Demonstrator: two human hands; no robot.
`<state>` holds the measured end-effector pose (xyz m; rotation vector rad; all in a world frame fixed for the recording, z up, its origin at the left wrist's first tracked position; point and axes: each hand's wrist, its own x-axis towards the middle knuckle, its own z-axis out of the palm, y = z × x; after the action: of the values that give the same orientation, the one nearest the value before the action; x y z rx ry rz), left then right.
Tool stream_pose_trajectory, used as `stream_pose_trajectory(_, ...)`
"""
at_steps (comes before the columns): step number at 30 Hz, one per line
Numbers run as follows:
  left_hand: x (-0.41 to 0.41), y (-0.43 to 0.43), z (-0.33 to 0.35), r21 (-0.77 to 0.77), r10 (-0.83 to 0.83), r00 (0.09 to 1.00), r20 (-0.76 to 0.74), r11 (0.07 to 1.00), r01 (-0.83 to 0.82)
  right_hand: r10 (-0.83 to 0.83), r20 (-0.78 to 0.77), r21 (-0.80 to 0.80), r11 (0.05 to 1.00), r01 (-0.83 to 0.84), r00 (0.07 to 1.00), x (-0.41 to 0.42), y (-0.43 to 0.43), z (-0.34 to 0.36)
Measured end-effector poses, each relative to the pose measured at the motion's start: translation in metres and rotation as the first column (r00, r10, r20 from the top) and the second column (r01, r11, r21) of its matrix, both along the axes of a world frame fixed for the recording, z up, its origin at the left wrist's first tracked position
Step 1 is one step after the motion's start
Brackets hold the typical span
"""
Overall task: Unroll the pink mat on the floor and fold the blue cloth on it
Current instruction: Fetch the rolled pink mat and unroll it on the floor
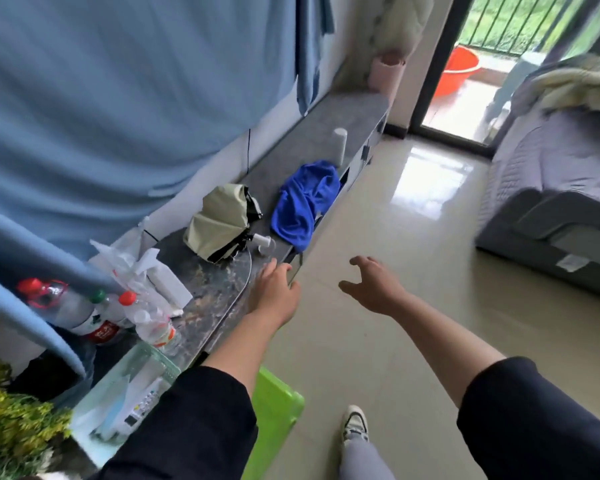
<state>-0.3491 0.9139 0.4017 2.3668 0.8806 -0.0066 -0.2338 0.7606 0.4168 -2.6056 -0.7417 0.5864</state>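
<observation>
The blue cloth lies crumpled on the long dark counter along the left wall, hanging slightly over its front edge. A pink rolled mat stands upright at the counter's far end, in the corner. My left hand is palm down at the counter's near front edge, fingers spread, a short way in front of the cloth. My right hand hovers over the tiled floor with fingers apart and nothing in it.
On the counter sit a folded beige umbrella, a white cylinder, plastic bottles and a clear box. A green stool stands by my shoe. A grey bed fills the right side. An orange basin is on the balcony.
</observation>
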Motion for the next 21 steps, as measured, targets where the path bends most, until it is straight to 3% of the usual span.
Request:
stream_pose_trajectory(6, 0.145, -0.01, 0.029, 0.053, -0.125, 0.991, 0.046, 0.991, 0.122, -0.091, 0.044, 0.044, 0.995, 0.089, 0.995, 0.124, -0.026, 0.02)
stream_pose_trajectory(21, 0.518, -0.026, 0.073, 0.13, -0.168, 0.984, 0.056, 0.979, 0.159, -0.141, 0.085, 0.028, 0.99, 0.139, 0.986, 0.497, -0.06, 0.054)
